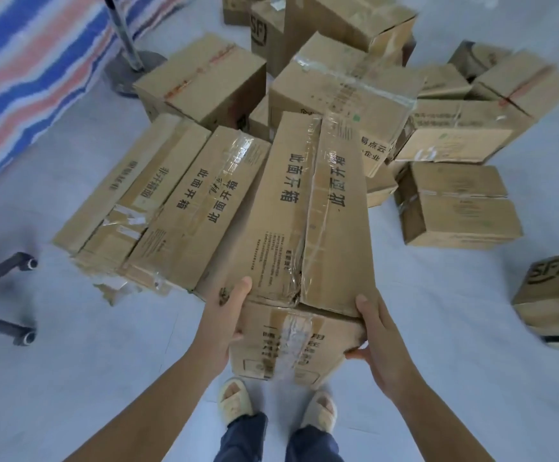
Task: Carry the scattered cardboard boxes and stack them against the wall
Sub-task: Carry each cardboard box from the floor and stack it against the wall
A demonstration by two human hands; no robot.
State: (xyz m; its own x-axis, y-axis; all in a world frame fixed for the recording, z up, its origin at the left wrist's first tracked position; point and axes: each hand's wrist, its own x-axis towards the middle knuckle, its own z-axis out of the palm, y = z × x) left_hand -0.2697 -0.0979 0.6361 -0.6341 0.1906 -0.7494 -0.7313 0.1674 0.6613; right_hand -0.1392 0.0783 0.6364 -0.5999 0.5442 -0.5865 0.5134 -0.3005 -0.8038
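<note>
While gripped at its near end, long taped carton sits between left hand and right hand. Beyond the grip: scattered cardboard boxes on floor.

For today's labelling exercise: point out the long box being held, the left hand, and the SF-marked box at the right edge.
Long box [291, 228]: head view, top flap.
Left hand [224, 315]: head view, back of hand.
SF-marked box [551, 288]: head view, top face.

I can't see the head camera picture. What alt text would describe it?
Two bare hands, left hand and right hand, grip the near end of a long taped cardboard box above more scattered boxes on a pale floor.
</note>
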